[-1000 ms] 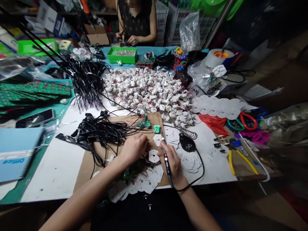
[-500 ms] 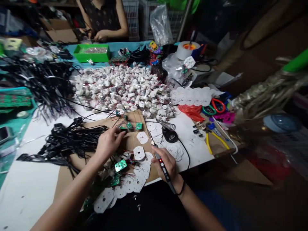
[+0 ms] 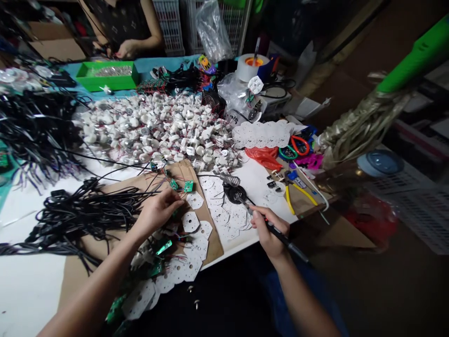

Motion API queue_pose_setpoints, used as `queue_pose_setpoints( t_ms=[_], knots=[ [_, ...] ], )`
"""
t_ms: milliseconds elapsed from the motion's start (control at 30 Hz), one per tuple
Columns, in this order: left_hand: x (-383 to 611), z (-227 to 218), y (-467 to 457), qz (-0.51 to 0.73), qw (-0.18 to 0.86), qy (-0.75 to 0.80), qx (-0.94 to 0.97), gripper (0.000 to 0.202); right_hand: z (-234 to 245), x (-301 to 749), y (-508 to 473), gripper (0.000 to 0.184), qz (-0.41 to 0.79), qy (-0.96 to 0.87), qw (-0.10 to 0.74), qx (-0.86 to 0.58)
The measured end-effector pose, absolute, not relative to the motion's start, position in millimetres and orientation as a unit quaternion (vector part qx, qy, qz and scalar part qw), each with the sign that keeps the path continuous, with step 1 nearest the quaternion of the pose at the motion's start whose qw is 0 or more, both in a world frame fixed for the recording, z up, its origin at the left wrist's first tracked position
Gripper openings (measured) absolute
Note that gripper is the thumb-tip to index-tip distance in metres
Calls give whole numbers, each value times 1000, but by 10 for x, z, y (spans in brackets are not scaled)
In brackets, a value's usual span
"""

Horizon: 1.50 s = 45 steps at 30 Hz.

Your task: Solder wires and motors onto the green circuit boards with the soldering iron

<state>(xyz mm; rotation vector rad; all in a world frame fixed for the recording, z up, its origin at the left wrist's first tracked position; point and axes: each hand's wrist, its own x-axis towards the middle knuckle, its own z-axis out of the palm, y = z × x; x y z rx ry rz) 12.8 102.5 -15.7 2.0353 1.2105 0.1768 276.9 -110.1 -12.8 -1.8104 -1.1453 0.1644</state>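
Observation:
My right hand (image 3: 268,230) is closed around a black soldering iron (image 3: 280,236), its tip pointing up-left at the black round stand with a coil (image 3: 234,189). My left hand (image 3: 157,210) rests on the brown cardboard sheet (image 3: 210,243), fingers pinched near thin wires that lead to small green circuit boards (image 3: 188,186); what it pinches is too small to name. White round perforated discs (image 3: 190,221) lie between the hands. More green boards (image 3: 163,247) and discs lie by my left forearm.
A big heap of small white parts (image 3: 157,128) fills the table's middle. Black cable bundles (image 3: 80,213) lie left. Yellow-handled pliers (image 3: 293,196), scissors (image 3: 298,145), a red bag (image 3: 264,157) sit right. Another person (image 3: 122,28) works behind a green tray (image 3: 108,75).
The view has swung right. My right hand carried the soldering iron off the discs to the right, toward the coil stand. My left hand stayed by the wires on the cardboard.

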Motion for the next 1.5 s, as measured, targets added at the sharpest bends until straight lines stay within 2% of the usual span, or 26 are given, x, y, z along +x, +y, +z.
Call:
queue_pose_setpoints(
  t_ms=[233, 367, 567, 767, 967, 1167, 1333, 1500],
  knots=[
    [166, -175, 986, 103, 381, 464, 793, 36, -193, 2713, -1054, 24, 72, -477, 470, -739],
    [192, -167, 987, 101, 359, 464, 804, 32, -230, 2726, -1044, 23, 73, -478, 464, -743],
    [200, -196, 1021, 109, 380, 487, 779, 24, -250, 2734, -1013, 24, 65, -489, 449, -745],
    [252, -142, 1031, 54, 303, 545, 780, 10, -197, 2728, -1020, 26, 62, -479, 467, -741],
    [315, -116, 990, 5, 249, 539, 804, 18, -121, 2628, -1010, 27, 94, -470, 493, -727],
    [305, -164, 907, 28, 253, 519, 816, 22, -132, 2255, -881, 25, 167, -502, 499, -686],
    [265, -188, 872, 81, 262, 493, 826, 21, -261, 1994, -732, 23, 168, -535, 522, -642],
    [258, -172, 816, 54, 246, 470, 846, 26, -379, 1932, -698, 24, 163, -530, 522, -648]
  ],
)
